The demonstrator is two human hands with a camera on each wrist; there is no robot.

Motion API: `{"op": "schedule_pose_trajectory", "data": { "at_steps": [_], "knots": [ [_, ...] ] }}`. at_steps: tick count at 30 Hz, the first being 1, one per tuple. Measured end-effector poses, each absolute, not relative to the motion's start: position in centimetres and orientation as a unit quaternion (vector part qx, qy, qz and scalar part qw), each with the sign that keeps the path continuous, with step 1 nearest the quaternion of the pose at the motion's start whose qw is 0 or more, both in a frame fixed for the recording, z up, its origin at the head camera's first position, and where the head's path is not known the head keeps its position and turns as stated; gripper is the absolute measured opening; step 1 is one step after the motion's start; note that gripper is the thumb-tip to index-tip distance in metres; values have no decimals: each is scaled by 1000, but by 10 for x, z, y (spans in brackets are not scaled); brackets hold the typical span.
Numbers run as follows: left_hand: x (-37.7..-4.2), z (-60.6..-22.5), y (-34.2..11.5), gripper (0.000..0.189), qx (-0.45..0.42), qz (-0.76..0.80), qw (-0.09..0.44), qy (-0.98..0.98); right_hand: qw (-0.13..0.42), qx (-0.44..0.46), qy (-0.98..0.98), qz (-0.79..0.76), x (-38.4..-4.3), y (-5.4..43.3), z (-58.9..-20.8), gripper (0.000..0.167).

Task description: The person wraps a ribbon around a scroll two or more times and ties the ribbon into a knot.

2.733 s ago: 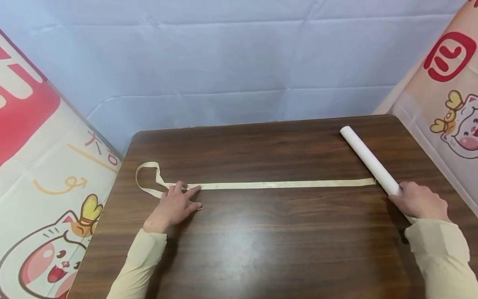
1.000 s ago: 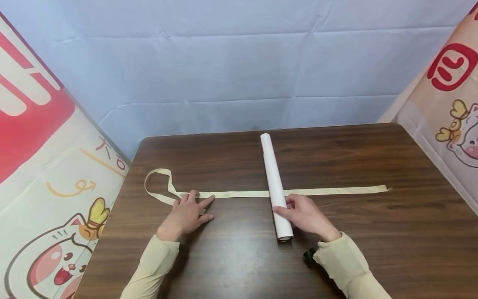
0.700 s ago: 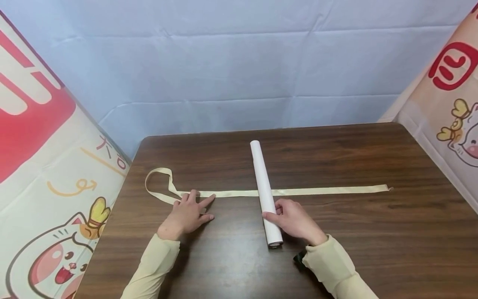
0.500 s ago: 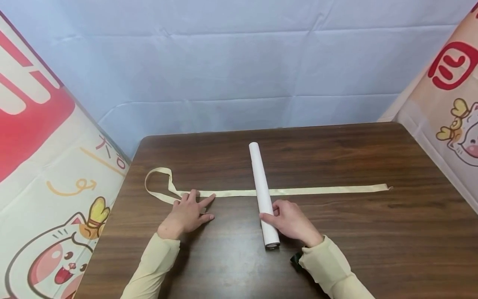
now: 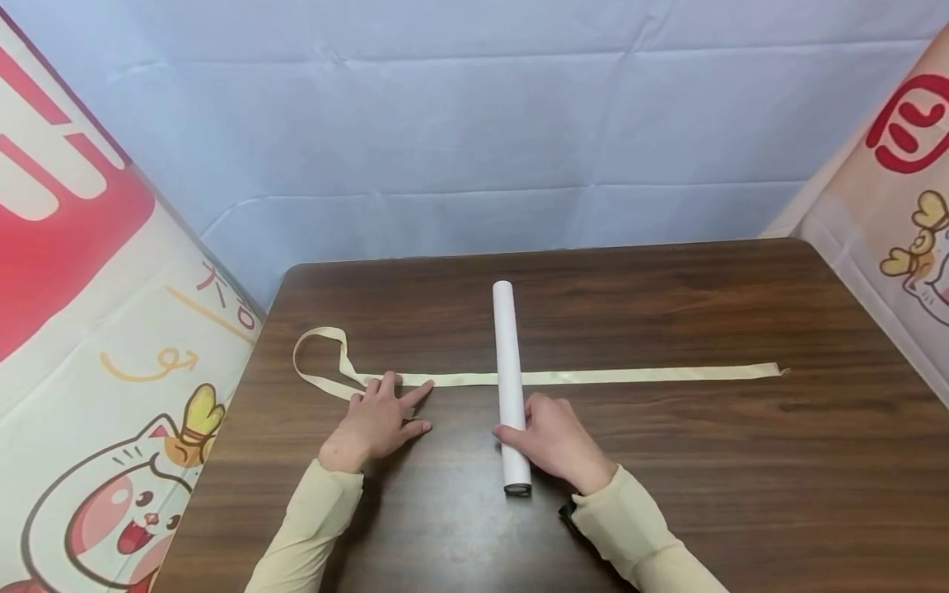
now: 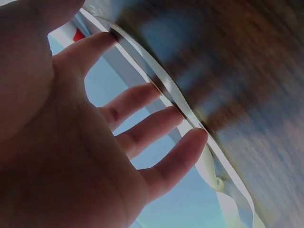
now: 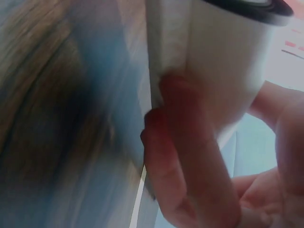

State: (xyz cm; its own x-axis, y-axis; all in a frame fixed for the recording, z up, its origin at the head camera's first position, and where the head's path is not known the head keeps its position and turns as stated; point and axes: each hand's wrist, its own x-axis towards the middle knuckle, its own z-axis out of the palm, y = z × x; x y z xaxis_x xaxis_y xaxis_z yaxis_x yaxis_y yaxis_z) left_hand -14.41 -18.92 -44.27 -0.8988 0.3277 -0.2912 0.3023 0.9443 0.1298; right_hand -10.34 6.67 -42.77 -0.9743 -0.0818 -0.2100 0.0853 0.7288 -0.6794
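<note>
Right hand first, since it has the roll: thumb on one side, fingers on the other, a fairly narrow pinch on the lower half. Left hand, left of center in the frame, isn't gripping anything; its fingers are spread wide with some fingertips on the ribbon.

The roll sits just about mid-frame, nearly upright in the picture, crossing over the ribbon. Can't tell if it's flat down on it or held a hair above.

Handling-wise, my guess is the roll is light and fairly stiff lengthwise, but if it's wound paper or film a hard squeeze could dent it. The outside looks smooth, so it might slip or roll off sideways. I'd hold it around the middle for balance; the current grip is toward the end with the dark rim, so the far end could swing a bit.

The ribbon looks thin, floppy and basically weightless. It'd slide or bunch easily, so pinning it flat near the loop on the left makes sense to me. To pick it up, I'd pinch the loose end at center right.

Past that it's the brown desk, then blue cloth across the top of the frame.
</note>
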Motion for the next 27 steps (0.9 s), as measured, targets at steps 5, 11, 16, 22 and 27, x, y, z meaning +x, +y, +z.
{"op": "schedule_pose_trajectory", "data": {
  "at_steps": [5, 11, 16, 22, 27],
  "knots": [
    [-144, -443, -189, 60, 164, 43, 151, 974, 104, 2, 935, -340, -104, 56, -430, 36],
    [-144, -443, -189, 60, 162, 43, 152, 974, 93, 4, 949, -301, -100, 47, -434, 40],
    [-143, -444, -187, 59, 160, 51, 152, 974, 76, 4, 959, -274, -98, 44, -438, 40],
    [-143, -444, -187, 59, 156, 53, 150, 975, 57, -4, 966, -251, -97, 42, -441, 51],
    [-142, -444, -188, 59, 153, 59, 148, 975, 40, -17, 969, -242, -96, 42, -443, 61]
  ]
}}
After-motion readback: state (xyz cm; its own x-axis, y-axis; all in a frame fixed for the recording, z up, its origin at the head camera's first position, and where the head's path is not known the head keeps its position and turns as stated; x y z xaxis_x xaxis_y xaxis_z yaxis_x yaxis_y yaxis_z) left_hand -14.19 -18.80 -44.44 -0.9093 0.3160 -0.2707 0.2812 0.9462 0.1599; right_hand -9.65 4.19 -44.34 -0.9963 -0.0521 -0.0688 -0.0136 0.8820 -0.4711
